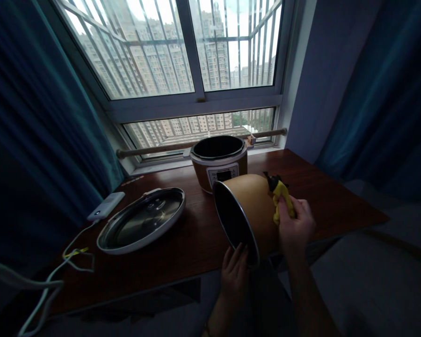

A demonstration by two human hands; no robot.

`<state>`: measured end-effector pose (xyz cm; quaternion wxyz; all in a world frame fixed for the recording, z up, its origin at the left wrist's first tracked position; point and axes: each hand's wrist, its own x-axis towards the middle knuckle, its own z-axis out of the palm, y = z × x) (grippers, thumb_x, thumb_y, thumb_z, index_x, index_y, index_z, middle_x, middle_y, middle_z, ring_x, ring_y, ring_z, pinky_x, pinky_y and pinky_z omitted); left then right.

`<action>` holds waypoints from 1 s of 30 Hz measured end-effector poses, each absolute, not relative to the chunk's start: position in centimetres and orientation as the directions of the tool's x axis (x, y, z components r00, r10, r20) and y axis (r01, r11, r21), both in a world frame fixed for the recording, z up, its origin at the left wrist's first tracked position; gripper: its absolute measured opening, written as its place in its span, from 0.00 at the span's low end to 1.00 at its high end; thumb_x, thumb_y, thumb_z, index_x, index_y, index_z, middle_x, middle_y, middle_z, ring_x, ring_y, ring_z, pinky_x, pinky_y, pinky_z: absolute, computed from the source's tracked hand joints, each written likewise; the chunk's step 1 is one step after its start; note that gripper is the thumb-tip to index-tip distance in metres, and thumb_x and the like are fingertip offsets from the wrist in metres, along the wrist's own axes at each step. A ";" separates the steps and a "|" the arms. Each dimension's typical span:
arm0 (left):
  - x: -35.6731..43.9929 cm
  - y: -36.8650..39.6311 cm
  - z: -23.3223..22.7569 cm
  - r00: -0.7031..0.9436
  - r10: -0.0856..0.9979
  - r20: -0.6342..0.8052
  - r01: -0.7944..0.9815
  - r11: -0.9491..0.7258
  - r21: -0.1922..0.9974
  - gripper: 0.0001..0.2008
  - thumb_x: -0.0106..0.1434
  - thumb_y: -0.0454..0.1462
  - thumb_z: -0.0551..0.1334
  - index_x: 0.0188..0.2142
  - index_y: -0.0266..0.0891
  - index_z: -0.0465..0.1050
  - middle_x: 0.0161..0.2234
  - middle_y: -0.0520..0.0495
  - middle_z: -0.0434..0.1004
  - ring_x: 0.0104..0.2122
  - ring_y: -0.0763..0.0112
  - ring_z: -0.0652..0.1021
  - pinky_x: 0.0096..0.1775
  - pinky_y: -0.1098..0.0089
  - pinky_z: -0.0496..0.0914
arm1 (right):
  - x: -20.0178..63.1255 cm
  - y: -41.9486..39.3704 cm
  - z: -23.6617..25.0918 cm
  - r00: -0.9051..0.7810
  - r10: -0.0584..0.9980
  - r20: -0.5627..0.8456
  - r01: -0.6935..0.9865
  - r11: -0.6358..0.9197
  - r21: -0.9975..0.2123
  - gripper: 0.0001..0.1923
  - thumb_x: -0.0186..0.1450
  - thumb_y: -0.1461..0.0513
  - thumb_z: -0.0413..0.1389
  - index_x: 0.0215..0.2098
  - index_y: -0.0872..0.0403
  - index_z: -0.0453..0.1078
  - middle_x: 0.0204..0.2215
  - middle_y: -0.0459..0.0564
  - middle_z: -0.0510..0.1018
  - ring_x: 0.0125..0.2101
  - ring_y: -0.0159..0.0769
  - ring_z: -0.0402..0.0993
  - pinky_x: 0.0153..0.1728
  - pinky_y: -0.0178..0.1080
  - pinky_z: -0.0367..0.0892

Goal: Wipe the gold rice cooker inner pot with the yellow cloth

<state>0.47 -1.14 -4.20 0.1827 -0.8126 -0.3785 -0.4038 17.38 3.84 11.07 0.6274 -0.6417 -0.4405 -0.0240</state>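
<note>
L hand [234, 270] grips the near lower rim of the inner pot [247, 213], fingers curled over the lip; R hand [295, 224] is clenched on a yellow cloth [281, 196], pressed to the pot's outer wall. Pot is tipped on its side, mouth facing left/toward cam, held at the near edge of the table [196, 243], just in front of the cooker base [219, 164]. Risks, imo: pot hangs partly past the table edge w/ only a rim pinch on it, so a hard push from the cloth side could twist it out of the L hand and drop it. It could also knock back into the cooker base, which sits close behind. Glass lid [142, 219] lies flat to the left, well apart, prob safe. White power bank [106, 205] + cable [56, 276] trail off the left edge; a snag there could drag it off. Pot look: round metal, tan/gold outside, dark inside, thin bright rim. Low light, can't tell if outside is wet or marked.
</note>
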 end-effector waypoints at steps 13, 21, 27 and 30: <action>6.3 -2.1 -0.7 0.394 0.531 0.750 0.767 -0.640 0.050 0.20 0.63 0.35 0.50 0.55 0.32 0.62 0.48 0.39 0.73 0.51 0.63 0.70 0.49 0.60 0.68 | 17.1 -0.6 9.8 0.383 0.544 0.747 0.773 0.254 -0.581 0.13 0.58 0.57 0.55 0.42 0.49 0.72 0.35 0.49 0.63 0.37 0.34 0.63 0.40 0.41 0.61; -1.6 -4.1 0.8 0.201 0.384 0.901 0.748 -0.654 0.112 0.19 0.58 0.27 0.55 0.50 0.33 0.65 0.42 0.40 0.76 0.51 0.63 0.70 0.48 0.62 0.68 | 27.1 8.7 9.4 0.296 0.705 0.645 0.520 0.447 -0.727 0.14 0.53 0.60 0.53 0.38 0.54 0.70 0.40 0.49 0.67 0.43 0.36 0.66 0.46 0.41 0.60; -1.1 -3.9 1.0 0.191 0.416 0.889 0.796 -0.596 0.108 0.19 0.57 0.30 0.59 0.49 0.34 0.65 0.43 0.41 0.76 0.55 0.58 0.67 0.53 0.53 0.62 | 28.2 15.7 9.8 0.135 0.801 0.583 0.332 0.517 -0.789 0.16 0.52 0.58 0.55 0.38 0.55 0.69 0.40 0.49 0.69 0.43 0.34 0.66 0.47 0.39 0.59; 0.3 -3.6 1.2 0.266 0.410 0.872 0.792 -0.609 0.045 0.19 0.56 0.32 0.62 0.48 0.35 0.66 0.43 0.42 0.76 0.57 0.55 0.62 0.57 0.48 0.55 | 26.8 17.5 10.7 0.025 0.820 0.572 0.245 0.550 -0.798 0.16 0.52 0.58 0.55 0.38 0.56 0.70 0.40 0.49 0.69 0.42 0.33 0.66 0.46 0.38 0.60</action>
